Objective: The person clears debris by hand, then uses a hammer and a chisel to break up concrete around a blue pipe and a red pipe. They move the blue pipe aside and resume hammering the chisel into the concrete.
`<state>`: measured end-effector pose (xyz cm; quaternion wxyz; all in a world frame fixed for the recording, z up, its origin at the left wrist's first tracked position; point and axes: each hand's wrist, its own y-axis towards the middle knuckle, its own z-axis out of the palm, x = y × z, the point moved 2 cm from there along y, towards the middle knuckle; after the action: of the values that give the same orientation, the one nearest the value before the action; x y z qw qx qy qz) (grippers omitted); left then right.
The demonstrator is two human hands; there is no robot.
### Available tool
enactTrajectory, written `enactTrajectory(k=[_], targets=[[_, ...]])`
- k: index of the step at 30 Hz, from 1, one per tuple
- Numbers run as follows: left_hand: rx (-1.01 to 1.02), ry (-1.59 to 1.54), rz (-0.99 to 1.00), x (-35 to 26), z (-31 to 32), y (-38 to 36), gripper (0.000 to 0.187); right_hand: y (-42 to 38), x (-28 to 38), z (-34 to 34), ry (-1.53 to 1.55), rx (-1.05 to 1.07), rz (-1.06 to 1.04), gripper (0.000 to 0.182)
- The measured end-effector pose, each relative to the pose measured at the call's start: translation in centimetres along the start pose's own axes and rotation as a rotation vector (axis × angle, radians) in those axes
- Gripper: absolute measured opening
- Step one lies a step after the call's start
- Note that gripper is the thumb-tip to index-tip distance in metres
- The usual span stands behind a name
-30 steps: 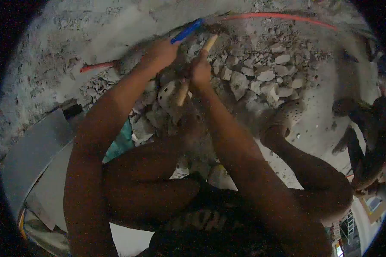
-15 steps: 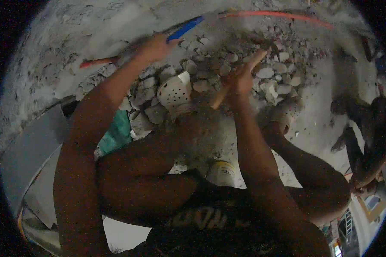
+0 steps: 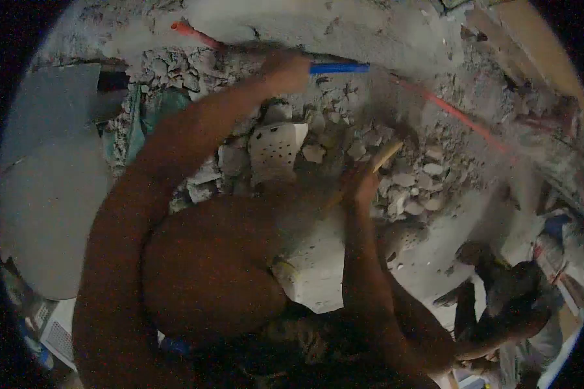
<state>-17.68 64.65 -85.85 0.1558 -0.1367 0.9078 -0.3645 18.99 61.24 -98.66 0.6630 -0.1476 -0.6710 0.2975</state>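
My left hand (image 3: 285,71) is closed around a length of pipe by the broken wall base, with a blue section (image 3: 339,67) sticking out on its right side. A red pipe end (image 3: 191,32) shows beyond the hand on the left, and a red pipe stretch (image 3: 464,118) runs down to the right. My right hand (image 3: 362,185) grips the wooden handle of a hammer (image 3: 388,155); its dark head is blurred over the rubble. Broken stones (image 3: 409,188) lie under and beside the hammer. A pale perforated clog (image 3: 276,152) on my foot rests among them.
Another person (image 3: 509,292) crouches at the lower right. A grey board (image 3: 52,214) stands at the left, near green fabric (image 3: 165,107). A pale container (image 3: 311,279) sits between my legs. A tan panel (image 3: 538,45) is at the upper right.
The view has tilted and turned, so the pipe and rubble appear lower. My left hand stays on the pipe, whose blue section now lies nearly level. My right hand keeps the hammer.
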Motion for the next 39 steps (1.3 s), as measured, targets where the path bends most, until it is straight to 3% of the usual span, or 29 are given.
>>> enactTrajectory(k=[2, 3, 5, 9, 11, 12, 14, 15, 16, 18, 20, 22, 23, 25, 26, 27, 28, 30, 32, 34, 35, 37, 39], targets=[[-0.299, 0.089, -0.004, -1.4, 2.2, -0.5, 0.027, -0.4, 1.8, 0.6, 0.067, 0.014, 0.066, 0.049], [-0.397, 0.114, -0.011, -1.2, 3.0, -0.7, 0.027, -0.8, 2.4, 0.4, -0.097, 0.042, 0.013, 0.047], [-0.473, 0.025, 0.113, 2.0, 2.4, 0.0, 0.026, -1.1, 3.7, 0.4, -0.267, 0.084, -0.044, 0.046], [-0.438, 0.219, 0.177, 2.0, 1.6, 0.4, 0.026, -3.3, 4.9, 0.0, -0.135, 0.059, 0.124, 0.042], [-0.604, 0.416, -0.008, -1.6, 5.2, -1.1, 0.026, -3.1, 5.1, 0.3, -0.015, 0.053, 0.132, 0.04], [-0.613, 0.431, 0.004, -2.9, 5.1, -1.0, 0.026, -2.7, 4.0, -0.3, -0.053, 0.077, 0.126, 0.041], [-0.341, -0.213, -0.06, -4.9, 6.2, -0.7, 0.027, -2.9, 2.3, -1.3, -0.091, 0.079, 0.132, 0.042], [-0.351, -0.215, -0.053, -2.4, 5.6, 0.3, 0.027, -1.9, 2.2, -1.2, -0.059, 0.065, 0.128, 0.041], [-0.461, -0.253, 0.105, 2.0, 4.9, 1.3, 0.028, -1.7, 2.1, -1.3, -0.035, 0.049, 0.135, 0.044], [-0.553, -0.307, 0.267, 4.1, 3.2, 1.4, 0.029, -2.7, 2.8, -1.4, -0.114, -0.01, 0.128, 0.045], [-0.503, 0.087, 0.32, 2.8, -0.4, 0.8, 0.03, -2.1, 2.4, -1.8, -0.187, -0.068, 0.102, 0.045], [-0.502, -0.387, 0.389, -2.4, 1.7, 0.6, 0.027, -1.7, 1.2, -2.6, -0.21, -0.002, -0.06, 0.052], [-0.506, -0.383, 0.383, -3.4, 1.3, -0.1, 0.027, -1.8, 1.7, -2.1, -0.21, 0.027, -0.121, 0.055], [-0.381, -0.329, 0.293, -4.1, -0.2, -1.1, 0.027, -3.4, 5.7, 0.9, -0.637, -0.163, -0.128, 0.058], [-0.292, -0.334, 0.246, -5.0, 0.9, -2.1, 0.027, -4.1, 4.5, -0.1, -0.644, -0.155, -0.113, 0.058], [-0.209, -0.345, 0.205, -5.8, 1.7, -2.5, 0.027, -4.0, 3.9, -1.4, -0.639, -0.019, -0.081, 0.053], [-0.225, -0.343, 0.212, -5.4, 2.1, -2.4, 0.027, -3.0, 3.8, -2.4, -0.63, 0.045, -0.081, 0.051], [-0.451, -0.237, 0.284, -2.6, 5.0, -3.8, 0.03, -3.2, 5.6, -2.8, -0.734, 0.133, 0.013, 0.048], [-0.399, -0.238, 0.256, -2.8, 5.5, -7.0, 0.031, -2.8, 6.4, -2.1, -0.826, 0.163, 0.083, 0.046], [-0.325, -0.269, 0.235, -3.4, 7.6, -10.0, 0.033, -3.4, 5.2, -3.1, -0.336, 0.157, 0.127, 0.043], [-0.314, -0.376, 0.217, -3.7, 8.7, -11.0, 0.035, -3.9, 5.3, -3.4, -0.264, 0.155, 0.16, 0.042], [-0.303, -0.458, 0.219, -3.8, 10.8, -13.1, 0.038, -2.7, 6.3, -4.1, -0.33, 0.182, 0.186, 0.041], [-0.476, -0.859, 0.135, -1.6, 13.0, -15.7, 0.044, -1.6, 7.2, -4.7, -0.422, 0.189, 0.145, 0.04]])
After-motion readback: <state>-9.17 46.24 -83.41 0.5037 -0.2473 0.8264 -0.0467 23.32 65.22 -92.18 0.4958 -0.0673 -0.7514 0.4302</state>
